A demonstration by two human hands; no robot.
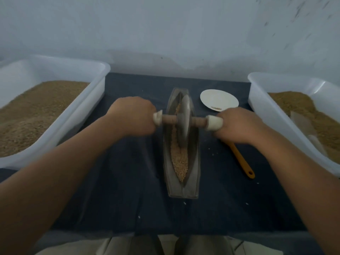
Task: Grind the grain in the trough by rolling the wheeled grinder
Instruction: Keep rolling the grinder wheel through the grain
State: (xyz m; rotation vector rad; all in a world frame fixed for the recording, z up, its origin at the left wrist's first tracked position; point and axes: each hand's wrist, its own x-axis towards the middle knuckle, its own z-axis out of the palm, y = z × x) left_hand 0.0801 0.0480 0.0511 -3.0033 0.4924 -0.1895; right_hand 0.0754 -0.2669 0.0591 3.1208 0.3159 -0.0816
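Dark cloth (128, 181) is covering the work surface and running up to a pale wall. Left tub (92, 96), translucent white plastic, is sitting at the cloth's left edge and holding a deep brown granular fill. Right tub (261, 100), the same kind, is sitting at the right edge with a lower, sloping fill.

Both forearms are reaching in from the near edge. Left hand (132, 116) is wrapping curled fingers tightly round the left end of the axle, with a white end cap showing just inboard of the fist. Right hand (237, 124) is gripping the right end likewise, closed over a white sleeve.

Trough (195, 159), long and boat-shaped, is lying at the cloth's centre, pointing away from the person and well apart from both tubs. Wheeled grinder (184, 116) is standing upright in the trough's far half, with its disc edge down in the groove. Its wooden axle is crossing the trough squarely, so the disc is sitting midway between the two fists and level with them.

Plate (219, 99), white, is lying just right of the trough's far end, beyond the right hand. Orange-handled utensil (241, 159) is lying right of the trough, its head hidden under that hand.

Grain (179, 159) is lying in the groove, mostly on the near side of the disc, toward the person. Stray grains (213, 154) are dotting the cloth.
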